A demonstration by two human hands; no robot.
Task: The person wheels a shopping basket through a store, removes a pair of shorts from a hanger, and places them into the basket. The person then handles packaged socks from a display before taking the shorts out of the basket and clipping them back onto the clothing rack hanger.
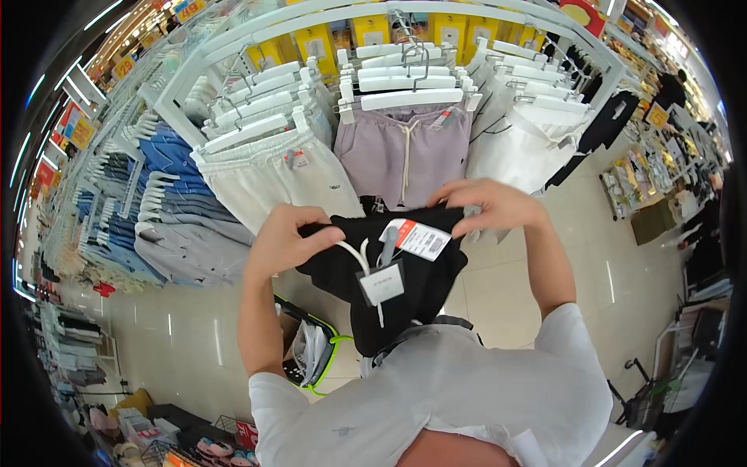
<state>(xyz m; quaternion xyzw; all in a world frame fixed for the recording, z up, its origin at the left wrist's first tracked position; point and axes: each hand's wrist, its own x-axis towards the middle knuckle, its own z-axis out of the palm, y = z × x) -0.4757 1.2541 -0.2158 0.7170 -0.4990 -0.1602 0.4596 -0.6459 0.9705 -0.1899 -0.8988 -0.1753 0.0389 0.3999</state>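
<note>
Stretched between my two hands at waist height is a pair of black shorts (334, 268), its pale drawstring hanging down the front. My left hand (292, 241) pinches the waistband at one end, and my right hand (486, 206) grips the other end. A white and red price tag (422, 239) and a smaller label (381, 284) hang from the shorts, with a grey security tag (390, 243) beside them. Just beyond my hands, lilac shorts (389, 148) hang from a white clip hanger (412, 100).
Off-white shorts (272, 175) and white shorts (529, 148) hang on either side along a white rack (257, 40). Blue and grey garments (187, 226) fill racks at the left. A dark bag with green trim (331, 350) sits low beside me. Another person (671, 89) stands far right.
</note>
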